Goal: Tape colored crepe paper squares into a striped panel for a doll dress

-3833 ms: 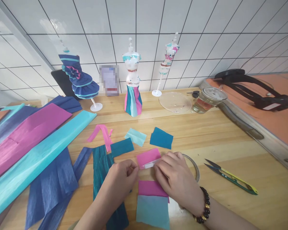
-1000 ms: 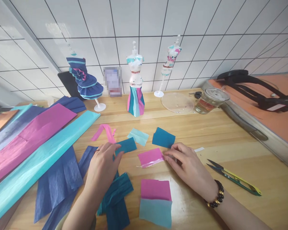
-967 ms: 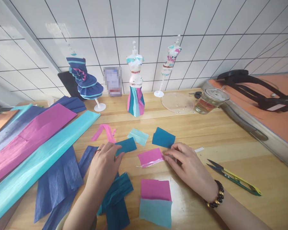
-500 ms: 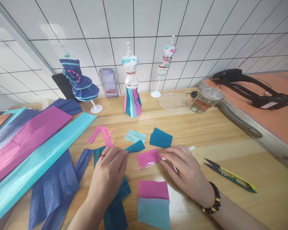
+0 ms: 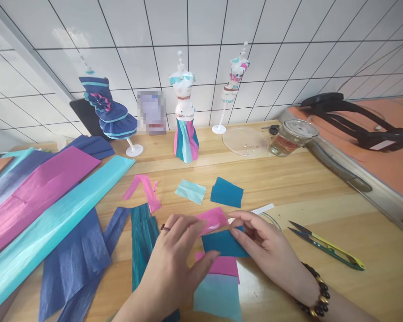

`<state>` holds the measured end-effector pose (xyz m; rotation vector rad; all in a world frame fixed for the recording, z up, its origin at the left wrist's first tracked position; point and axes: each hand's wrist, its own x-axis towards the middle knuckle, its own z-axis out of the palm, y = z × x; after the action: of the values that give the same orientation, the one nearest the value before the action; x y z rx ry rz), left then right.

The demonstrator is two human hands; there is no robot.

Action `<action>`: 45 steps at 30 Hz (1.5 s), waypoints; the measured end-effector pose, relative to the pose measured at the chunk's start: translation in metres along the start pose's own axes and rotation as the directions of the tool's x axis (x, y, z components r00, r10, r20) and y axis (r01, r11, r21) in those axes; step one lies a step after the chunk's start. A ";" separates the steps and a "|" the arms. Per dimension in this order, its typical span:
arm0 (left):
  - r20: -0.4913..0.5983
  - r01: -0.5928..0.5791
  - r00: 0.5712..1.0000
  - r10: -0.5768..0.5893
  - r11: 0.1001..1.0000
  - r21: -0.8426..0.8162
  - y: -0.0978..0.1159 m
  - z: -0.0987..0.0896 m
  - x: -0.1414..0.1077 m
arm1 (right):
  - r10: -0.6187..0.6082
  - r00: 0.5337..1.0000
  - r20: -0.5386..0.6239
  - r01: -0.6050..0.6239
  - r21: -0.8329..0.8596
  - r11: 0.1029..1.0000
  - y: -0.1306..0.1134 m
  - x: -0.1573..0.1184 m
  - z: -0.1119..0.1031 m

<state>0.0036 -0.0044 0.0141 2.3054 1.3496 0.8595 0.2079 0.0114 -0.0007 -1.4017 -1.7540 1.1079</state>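
A teal piece of crepe paper point(image 5: 221, 243) lies just below a pink piece point(image 5: 212, 220), their edges meeting. My right hand point(image 5: 265, 255) pinches the teal piece at its upper right corner, thumb on top. Over the left ends of both pieces is my left hand point(image 5: 176, 264), thumb and fingers spread apart; its fingertips reach the pink piece. Below, partly covered, is a joined panel with a pink band point(image 5: 223, 267) and a light blue band point(image 5: 218, 295). Farther back lie a pale blue piece point(image 5: 190, 191) and another teal piece point(image 5: 227, 192).
Scissors-like thread snips point(image 5: 325, 246) lie at right. A white strip point(image 5: 263, 208) pokes out behind my right hand. Rolled pink point(image 5: 58, 172) and turquoise paper point(image 5: 67, 221) fill the left. Several small dress forms, one in a striped skirt point(image 5: 186, 141), and a glass jar point(image 5: 293, 137) stand behind.
The teal piece has moved from my left hand to below the pink piece. My left hand has shifted right and spread its fingers. My right hand now pinches the teal corner.
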 end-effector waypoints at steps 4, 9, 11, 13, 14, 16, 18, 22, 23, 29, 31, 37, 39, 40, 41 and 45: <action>0.196 0.356 0.926 -0.323 0.919 -0.168 -0.002 -0.003 0.002 | -0.081 0.996 0.030 0.082 -0.033 0.996 -0.003 -0.005 -0.003; 0.359 0.565 0.802 -0.478 0.802 -0.193 -0.001 0.002 0.001 | -0.084 0.992 0.095 0.097 -0.143 0.985 -0.008 -0.005 -0.005; 0.359 0.560 0.803 -0.476 0.809 -0.179 -0.001 0.004 0.001 | -0.043 0.993 0.106 0.066 -0.222 0.973 -0.009 -0.003 -0.008; 0.343 0.500 0.839 -0.423 0.848 -0.177 -0.002 0.005 0.001 | -0.023 0.997 0.079 0.049 -0.354 0.934 -0.007 -0.001 -0.011; 0.335 0.456 0.862 -0.381 0.871 -0.182 -0.003 0.006 0.001 | -0.019 0.998 0.059 0.042 -0.427 0.903 -0.006 0.001 -0.012; 0.326 0.369 0.899 -0.294 0.907 -0.201 -0.004 0.006 0.001 | -0.015 0.999 0.038 0.033 -0.539 0.841 -0.002 0.003 -0.014; 0.334 0.329 0.909 -0.249 0.921 -0.209 -0.005 0.007 0.002 | -0.001 0.999 0.044 0.027 -0.596 0.803 0.002 0.004 -0.014; 0.343 0.347 0.901 -0.265 0.915 -0.204 -0.006 0.008 0.002 | 0.006 1.000 0.025 0.011 -0.640 0.768 0.007 0.006 -0.013; 0.340 0.356 0.899 -0.275 0.912 -0.205 -0.006 0.009 0.002 | 0.002 1.000 0.009 0.005 -0.651 0.759 0.008 0.006 -0.013; 0.315 0.389 0.894 -0.318 0.900 -0.196 -0.006 0.012 0.002 | -0.028 0.996 -0.082 -0.044 -0.756 0.654 0.016 0.012 -0.019; 0.306 0.399 0.891 -0.335 0.899 -0.178 -0.005 0.012 0.002 | -0.049 0.994 -0.095 -0.040 -0.760 0.649 0.017 0.011 -0.021; 0.310 0.394 0.889 -0.338 0.909 -0.139 -0.004 0.008 0.001 | -0.257 0.959 -0.115 0.175 -0.473 0.864 -0.001 0.001 -0.019; 0.304 0.382 0.894 -0.329 0.915 -0.133 -0.004 0.007 0.000 | -0.235 0.970 -0.061 0.199 -0.356 0.913 -0.007 -0.001 -0.016; 0.301 0.383 0.894 -0.332 0.914 -0.130 -0.004 0.006 0.000 | -0.185 0.983 -0.015 0.171 -0.319 0.932 -0.009 -0.002 -0.014; 0.297 0.387 0.893 -0.337 0.913 -0.129 -0.004 0.006 0.000 | -0.125 0.992 0.027 0.128 -0.297 0.946 -0.010 -0.001 -0.013; 0.302 0.428 0.875 -0.378 0.896 -0.120 -0.003 0.005 0.002 | 0.052 0.993 0.106 -0.025 -0.242 0.970 -0.005 0.001 -0.010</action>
<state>0.0051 -0.0010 0.0095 1.8217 1.4821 0.4871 0.2137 0.0139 0.0082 -1.5479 -2.0038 1.0380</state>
